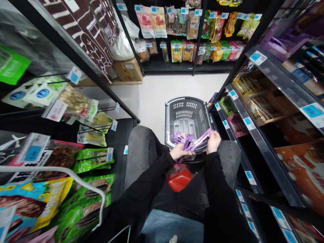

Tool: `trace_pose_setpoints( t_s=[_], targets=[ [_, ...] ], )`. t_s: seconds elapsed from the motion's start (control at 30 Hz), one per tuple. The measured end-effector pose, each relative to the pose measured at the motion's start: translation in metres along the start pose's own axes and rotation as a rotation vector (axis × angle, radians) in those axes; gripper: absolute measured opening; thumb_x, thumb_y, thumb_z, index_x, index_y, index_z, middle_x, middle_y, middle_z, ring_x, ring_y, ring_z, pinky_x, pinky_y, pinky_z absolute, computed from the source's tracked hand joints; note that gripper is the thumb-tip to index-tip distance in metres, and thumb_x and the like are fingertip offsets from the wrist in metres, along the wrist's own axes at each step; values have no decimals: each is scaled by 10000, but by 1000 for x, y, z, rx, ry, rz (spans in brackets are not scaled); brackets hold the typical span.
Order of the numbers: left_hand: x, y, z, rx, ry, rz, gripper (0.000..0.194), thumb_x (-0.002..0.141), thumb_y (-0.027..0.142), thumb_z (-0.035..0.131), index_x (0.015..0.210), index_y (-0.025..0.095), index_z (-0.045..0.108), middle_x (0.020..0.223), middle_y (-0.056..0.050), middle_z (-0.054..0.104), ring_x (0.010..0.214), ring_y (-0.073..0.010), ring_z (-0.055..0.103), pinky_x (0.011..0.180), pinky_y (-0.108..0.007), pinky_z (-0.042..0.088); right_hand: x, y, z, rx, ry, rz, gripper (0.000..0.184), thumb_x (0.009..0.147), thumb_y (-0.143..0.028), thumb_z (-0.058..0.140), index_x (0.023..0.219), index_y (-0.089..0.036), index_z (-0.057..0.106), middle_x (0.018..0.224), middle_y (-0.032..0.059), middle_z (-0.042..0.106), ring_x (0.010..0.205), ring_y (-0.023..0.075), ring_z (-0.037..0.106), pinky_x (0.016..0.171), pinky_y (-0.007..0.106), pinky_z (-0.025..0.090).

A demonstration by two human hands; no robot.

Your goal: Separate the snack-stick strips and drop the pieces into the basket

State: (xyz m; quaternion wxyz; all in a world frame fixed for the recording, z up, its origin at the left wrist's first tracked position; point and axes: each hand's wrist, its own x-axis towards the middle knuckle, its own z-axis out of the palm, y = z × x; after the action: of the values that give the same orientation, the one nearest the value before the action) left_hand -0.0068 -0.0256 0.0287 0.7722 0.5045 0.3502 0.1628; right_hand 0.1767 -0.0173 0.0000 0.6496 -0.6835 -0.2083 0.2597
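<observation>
A dark grey shopping basket [186, 108] stands on the pale floor [153, 101] just beyond the fingers of the left hand [178, 152] and right hand [213, 141], its near rim below them; a small heap of loose purple packets [179, 137] lies in it, at the end nearest the left fingers; farther ahead and to the left of the fingers sits a brown cardboard box [128, 71], its contents hidden.

The left rack [120, 135], hung with snack bags, is well apart from the left fingers; the right rack [268, 153] is nearer the right ones; the left knee [141, 145] and right knee [229, 155] flank the hands; below the fingers, between the thighs, rests a red object [180, 179] of a kind I cannot tell.

I count one basket, one box, one red object and two knees; far ahead of the fingers hang one pink pouch [144, 22] and one yellow pouch [159, 22]; the heaped packets overlap too much to count; smallest, one long purple packet [201, 138] spans the hands, the right fingers clamped on its far end; the left fingers grip purple wrappers too, their exact number unclear.
</observation>
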Motion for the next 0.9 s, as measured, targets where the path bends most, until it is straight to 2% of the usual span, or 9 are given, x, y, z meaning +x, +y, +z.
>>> trace_pose_setpoints(
  t_s=[0.13,0.23,0.33,0.4,0.47,0.57,0.67,0.8,0.9],
  targets=[
    [-1,9,-13,-94,66,53,398,542,215,742,900,74,639,826,-109,683,663,-160,605,593,-258,449,4,-15,-8,146,-44,139,289,628,-403,599,734,-153,500,533,-64,475,444,73,464,433,223,439],
    [0,9,-22,-253,279,113,364,542,228,738,856,69,644,658,-69,665,525,-121,562,521,-241,438,3,-22,-13,227,-217,182,347,600,-362,657,844,-149,535,617,-42,557,475,76,523,451,229,491],
    [1,9,-32,-397,544,146,271,564,244,723,739,62,624,540,-41,618,433,-91,512,448,-218,413,1,-25,-13,207,-399,172,323,587,-342,683,795,-142,538,622,-24,584,486,96,565,475,250,521],
    [2,11,-40,-490,693,179,248,608,255,696,742,68,606,556,-48,620,425,-82,510,408,-196,384,1,-25,-13,152,-425,140,301,596,-340,675,765,-148,517,554,-35,562,469,118,576,470,265,521],
    [2,13,-47,-597,769,224,254,672,276,647,828,84,590,584,-42,622,406,-70,492,377,-179,351,1,-23,-13,95,-359,96,280,627,-347,641,770,-161,488,501,-49,535,455,141,584,465,278,517],
    [1,16,-57,-804,739,269,157,755,262,537,819,119,552,565,-13,580,378,-62,452,367,-178,331,1,-20,-13,-28,-255,38,219,690,-343,561,784,-176,454,514,-36,545,444,156,589,465,289,507],
    [0,18,-60,-959,674,280,51,744,122,463,703,133,492,579,-10,554,436,-78,490,440,-214,411,-4,-13,-8,-255,-308,4,148,731,-314,494,786,-180,465,601,6,587,456,156,593,482,289,500],
    [-1,17,-53,-917,635,299,111,736,41,447,771,120,516,717,-50,608,640,-138,598,653,-336,508,-14,-1,5,-520,-403,0,133,761,-277,447,825,-176,505,681,49,617,542,165,617,549,280,488],
    [-1,15,-48,-846,540,314,186,785,112,477,961,135,535,788,-62,621,762,-172,617,771,-418,494,-17,0,11,-793,-361,54,219,784,-324,444,887,-149,524,748,124,640,680,221,632,636,325,463]
  ],
)
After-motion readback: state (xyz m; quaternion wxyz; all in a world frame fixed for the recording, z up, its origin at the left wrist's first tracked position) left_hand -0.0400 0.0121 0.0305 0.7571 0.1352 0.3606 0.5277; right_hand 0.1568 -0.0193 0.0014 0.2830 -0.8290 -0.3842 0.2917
